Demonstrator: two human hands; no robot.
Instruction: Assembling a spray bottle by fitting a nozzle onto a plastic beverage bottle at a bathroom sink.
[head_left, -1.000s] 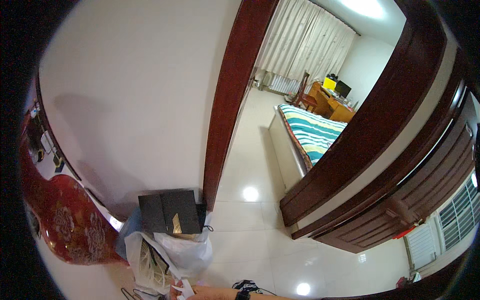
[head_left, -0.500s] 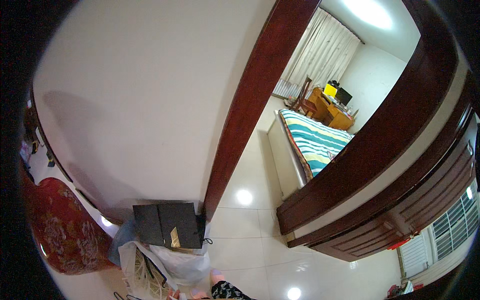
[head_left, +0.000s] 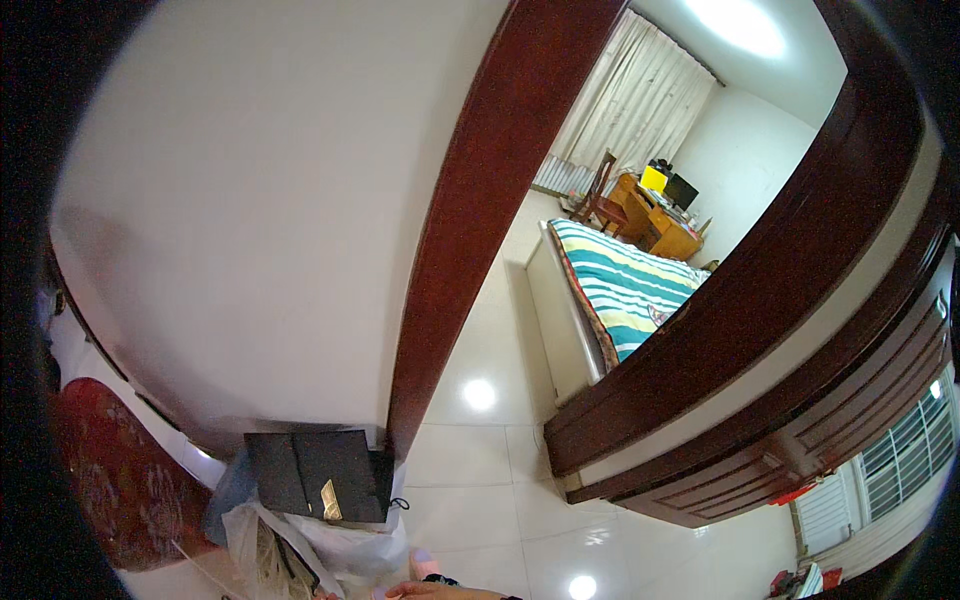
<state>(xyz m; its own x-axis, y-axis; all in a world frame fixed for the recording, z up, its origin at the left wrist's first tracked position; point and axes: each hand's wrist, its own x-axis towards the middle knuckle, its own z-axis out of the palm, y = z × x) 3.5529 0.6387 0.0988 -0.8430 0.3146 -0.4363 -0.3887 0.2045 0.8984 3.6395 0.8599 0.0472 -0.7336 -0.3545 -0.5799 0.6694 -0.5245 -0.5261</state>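
Observation:
At the lower edge, my right hand [head_left: 435, 592] reaches in from the right, its back uppermost. The frame's edge cuts it off, so its grip is hidden. A small skin-coloured patch [head_left: 325, 595] at the bottom of a plastic bag may be fingertips of my left hand; too little shows to be sure. Nearest my hands are a whitish translucent plastic bag [head_left: 350, 548] and an open bag [head_left: 245, 535] with pale, strand-like contents. Above them rests a black box-like bag [head_left: 310, 475] with a gold label, against the wall.
A dark red wooden doorframe [head_left: 455, 210] rises beside the bags. Through it stand a bed [head_left: 625, 280] with a striped cover, a desk [head_left: 660, 225] and a chair [head_left: 602, 195]. A red patterned seat cover [head_left: 120, 480] is at left, and a brown door [head_left: 760, 450] at right.
The view has shifted, so the bags and doorframe sit further left and the bags lower. My right hand has come into view at the bottom edge; the patch by the bag shows less.

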